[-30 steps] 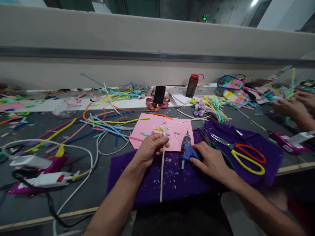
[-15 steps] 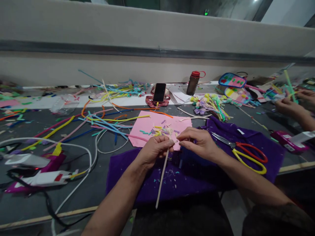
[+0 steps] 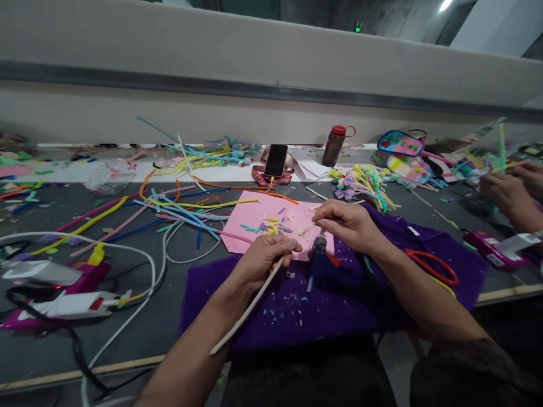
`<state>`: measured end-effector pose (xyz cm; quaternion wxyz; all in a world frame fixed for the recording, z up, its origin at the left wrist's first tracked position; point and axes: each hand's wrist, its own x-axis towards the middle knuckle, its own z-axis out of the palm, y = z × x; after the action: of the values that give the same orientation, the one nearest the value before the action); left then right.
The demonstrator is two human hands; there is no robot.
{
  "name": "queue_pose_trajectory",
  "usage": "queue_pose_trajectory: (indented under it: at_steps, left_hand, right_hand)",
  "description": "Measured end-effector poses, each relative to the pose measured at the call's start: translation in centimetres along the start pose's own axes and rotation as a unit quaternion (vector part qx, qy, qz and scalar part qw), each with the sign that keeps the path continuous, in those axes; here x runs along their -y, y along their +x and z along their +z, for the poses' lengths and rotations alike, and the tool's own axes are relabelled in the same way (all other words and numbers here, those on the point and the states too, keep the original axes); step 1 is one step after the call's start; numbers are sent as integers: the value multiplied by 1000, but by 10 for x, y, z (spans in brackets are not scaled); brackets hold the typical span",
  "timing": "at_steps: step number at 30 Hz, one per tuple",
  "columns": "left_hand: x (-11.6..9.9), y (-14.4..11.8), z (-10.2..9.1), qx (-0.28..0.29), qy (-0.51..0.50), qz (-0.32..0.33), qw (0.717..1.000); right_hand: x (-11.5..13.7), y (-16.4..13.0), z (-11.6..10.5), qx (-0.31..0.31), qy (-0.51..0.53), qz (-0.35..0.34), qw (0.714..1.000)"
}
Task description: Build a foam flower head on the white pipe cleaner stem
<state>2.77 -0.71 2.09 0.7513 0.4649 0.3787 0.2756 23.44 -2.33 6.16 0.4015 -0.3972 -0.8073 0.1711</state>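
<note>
My left hand (image 3: 267,255) is closed around a cream-white pipe cleaner (image 3: 246,314), whose long end slants down along the forearm. At its upper end, a small cream tuft (image 3: 303,232) shows just past my fingertips. My right hand (image 3: 347,223) is up to the right, its thumb and forefinger pinched together; what they pinch, if anything, is too small to make out. Beneath that hand lies a dark blue tool with a silvery tip (image 3: 320,246), possibly a glue gun. A pink sheet (image 3: 235,226) behind my hands carries short coloured snippets (image 3: 274,227).
Purple cloth (image 3: 271,328) covers the table front. Red-handled scissors (image 3: 435,270) lie right, partly behind my forearm. Loose pipe cleaners (image 3: 182,212) and magenta-white devices (image 3: 80,305) with cables are left. A phone (image 3: 276,160), bottle (image 3: 334,146) and flower bunch (image 3: 360,183) stand behind. Another person's hands (image 3: 504,192) work far right.
My right hand has moved up and right, away from the left. The pipe cleaner's free end has swung left. My right forearm now covers the scissors' blades, and the blue tool shows more.
</note>
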Motion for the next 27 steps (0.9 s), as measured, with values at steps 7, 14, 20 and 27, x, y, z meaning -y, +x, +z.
queue_pose_trajectory:
  at_steps: [7,14,20,27]
  left_hand:
    - [-3,-1,3,11,66,9,998]
    - [0,3,0,17,102,10,995]
    - [4,6,1,6,112,7,994]
    - [4,6,0,20,132,15,991]
  right_hand:
    - [-16,-6,6,-5,51,-2,999]
    - [-15,-12,6,-2,38,-27,999]
    - [-19,-13,12,13,16,-58,998]
    - [-21,-13,13,12,-14,-77,997]
